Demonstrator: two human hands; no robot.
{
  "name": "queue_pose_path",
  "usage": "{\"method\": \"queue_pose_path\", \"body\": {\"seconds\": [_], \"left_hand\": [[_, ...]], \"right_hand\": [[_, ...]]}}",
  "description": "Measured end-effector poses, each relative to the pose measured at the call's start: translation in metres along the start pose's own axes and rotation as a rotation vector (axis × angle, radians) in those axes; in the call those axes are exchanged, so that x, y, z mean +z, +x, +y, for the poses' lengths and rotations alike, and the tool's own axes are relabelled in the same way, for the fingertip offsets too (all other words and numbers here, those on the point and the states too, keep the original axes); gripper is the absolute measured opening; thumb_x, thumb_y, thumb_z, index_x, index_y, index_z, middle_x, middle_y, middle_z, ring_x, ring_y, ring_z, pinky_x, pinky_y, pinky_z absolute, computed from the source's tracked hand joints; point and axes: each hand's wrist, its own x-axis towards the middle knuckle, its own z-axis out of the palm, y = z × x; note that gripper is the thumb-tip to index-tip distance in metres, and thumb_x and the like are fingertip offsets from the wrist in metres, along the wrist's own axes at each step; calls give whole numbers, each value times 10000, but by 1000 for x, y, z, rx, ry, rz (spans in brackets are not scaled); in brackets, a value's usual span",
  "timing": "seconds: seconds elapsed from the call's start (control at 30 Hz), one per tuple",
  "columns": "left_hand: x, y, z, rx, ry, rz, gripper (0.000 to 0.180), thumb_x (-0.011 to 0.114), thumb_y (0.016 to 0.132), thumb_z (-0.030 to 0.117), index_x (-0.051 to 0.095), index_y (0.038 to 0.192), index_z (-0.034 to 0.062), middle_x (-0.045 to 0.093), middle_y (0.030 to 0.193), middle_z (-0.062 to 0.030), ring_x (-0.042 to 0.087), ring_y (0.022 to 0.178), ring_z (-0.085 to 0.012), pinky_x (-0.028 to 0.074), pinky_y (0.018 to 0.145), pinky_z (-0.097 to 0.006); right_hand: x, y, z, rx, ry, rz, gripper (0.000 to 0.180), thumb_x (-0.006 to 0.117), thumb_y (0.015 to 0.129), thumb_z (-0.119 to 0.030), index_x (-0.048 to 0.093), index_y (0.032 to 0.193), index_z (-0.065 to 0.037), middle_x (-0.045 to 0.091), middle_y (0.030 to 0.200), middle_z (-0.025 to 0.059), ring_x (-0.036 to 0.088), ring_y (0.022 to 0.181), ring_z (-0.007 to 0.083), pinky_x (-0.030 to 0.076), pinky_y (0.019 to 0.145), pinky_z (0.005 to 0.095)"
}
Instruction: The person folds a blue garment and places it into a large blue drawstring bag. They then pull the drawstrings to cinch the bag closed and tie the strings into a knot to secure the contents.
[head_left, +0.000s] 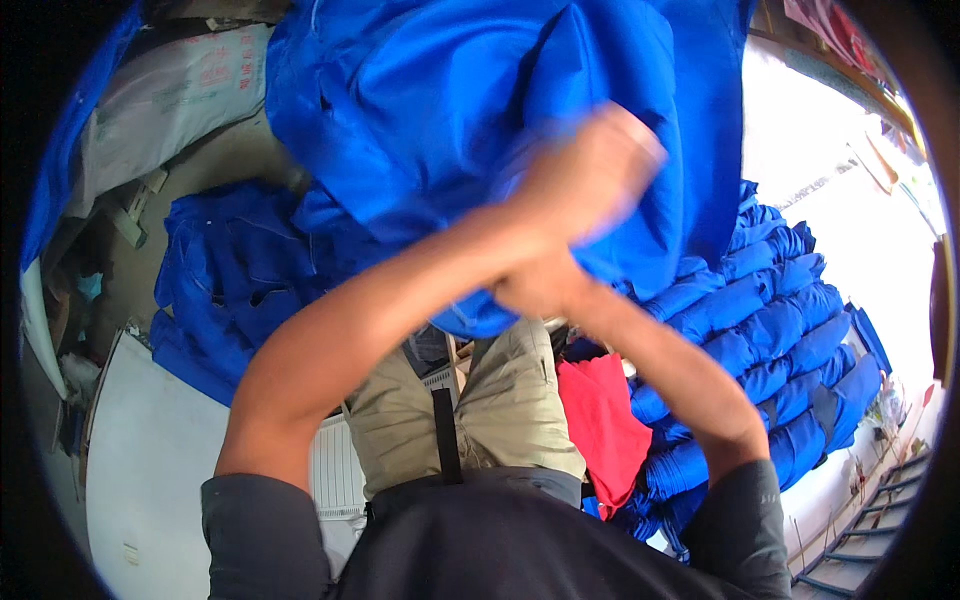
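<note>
A large sheet of shiny blue cloth [420, 110] fills the upper middle, hanging in broad folds in front of me. My left hand [605, 165] is over the cloth's right part, its arm reaching across from the lower left. Motion smears its fingers, so I cannot tell what they grip. Just below, my right hand [540, 285] is curled near the cloth's lower edge, with my left wrist crossing in front. Its fingertips and anything inside them are hidden.
On the right, rolled blue bundles [770, 330] are stacked in rows. A crumpled blue piece [240, 280] lies left, above a white panel [150, 460]. Red cloth [605, 425] hangs beside my leg. A pale sack [185, 100] is at upper left, a ladder-like metal frame [880, 515] at lower right.
</note>
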Motion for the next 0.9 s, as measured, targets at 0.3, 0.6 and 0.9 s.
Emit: {"method": "queue_pose_path", "body": {"seconds": [0.3,0.6,0.9], "left_hand": [[-28,-184,22,-679,-520,335,276,573,1066,163,583,1244,-47,693,1141,-183,713,972,-217,600,761,-318],[6,-200,-51,-503,284,582,276,684,978,189,628,1132,-33,645,1048,-228,630,948,-407,504,836,-480],[5,-219,-79,-647,148,588,280,569,1010,126,658,1219,-38,698,1148,-260,678,1030,-408,523,900,-468]], "right_hand": [[-67,95,-18,322,-153,-257,725,579,942,-664,677,781,36,680,789,255,677,821,426,524,740,486],[-43,100,-38,418,-268,-154,679,580,945,-641,714,808,11,708,822,236,700,854,424,549,750,488],[-43,111,-51,428,-281,-209,590,578,958,-573,744,827,-21,725,883,244,703,894,444,564,802,509]]}}
